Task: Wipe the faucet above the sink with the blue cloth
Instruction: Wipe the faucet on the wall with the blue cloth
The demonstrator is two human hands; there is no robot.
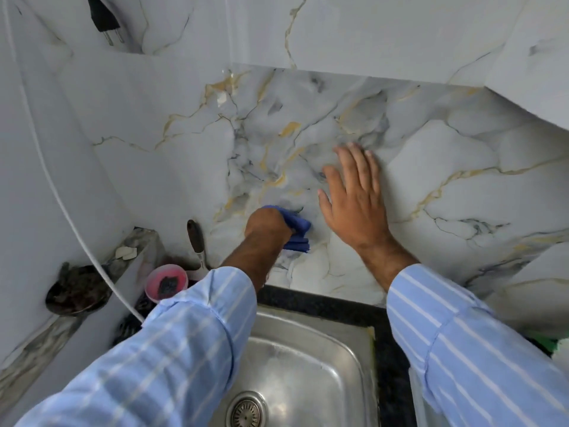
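My left hand (pixel 267 224) is closed around the bunched blue cloth (pixel 297 231) and presses it against the marble wall just above the steel sink (pixel 311 365). The faucet is hidden behind my left hand and the cloth; I cannot make it out. My right hand (pixel 354 195) lies flat on the wall to the right of the cloth, fingers spread, holding nothing. Both forearms wear blue striped sleeves.
A pink cup (pixel 166 283) with something dark inside and a dark-handled utensil (pixel 197 241) stand left of the sink. A dark bowl (pixel 77 291) rests on the left ledge. A white cable (pixel 61 204) runs down the left wall. A black plug (pixel 104 20) hangs top left.
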